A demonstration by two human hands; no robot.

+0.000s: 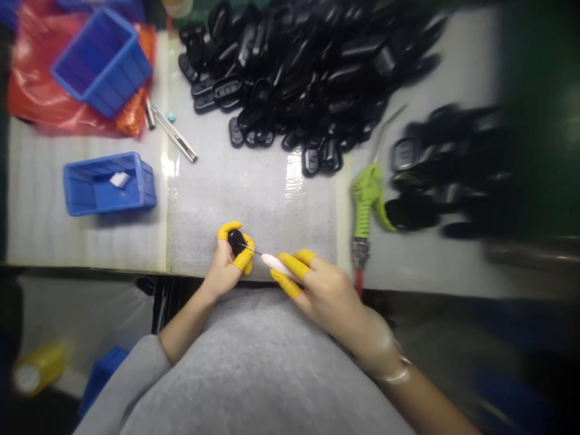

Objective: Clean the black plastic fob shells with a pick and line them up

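Observation:
Between the yellow-covered fingers of my left hand [229, 257] is a small black plastic part [236, 241], held just over the table's front edge. My right hand [324, 287], also with yellow finger covers, grips the pale handle of a thin metal pick [274, 262]. The pick's shaft points left and its tip meets the black part; whether it goes inside I cannot tell. Beyond my hands lies a large heap of black plastic parts [294, 78], some showing an oval rim. A green air blow gun [366, 199] rests to the right of my right hand.
On the left are a blue bin [147, 181] with a small white piece inside, and another blue bin [99, 60] tilted on a red plastic bag [34, 78]. A utility knife [176, 134] lies near them. More black parts [457, 163] are piled at right.

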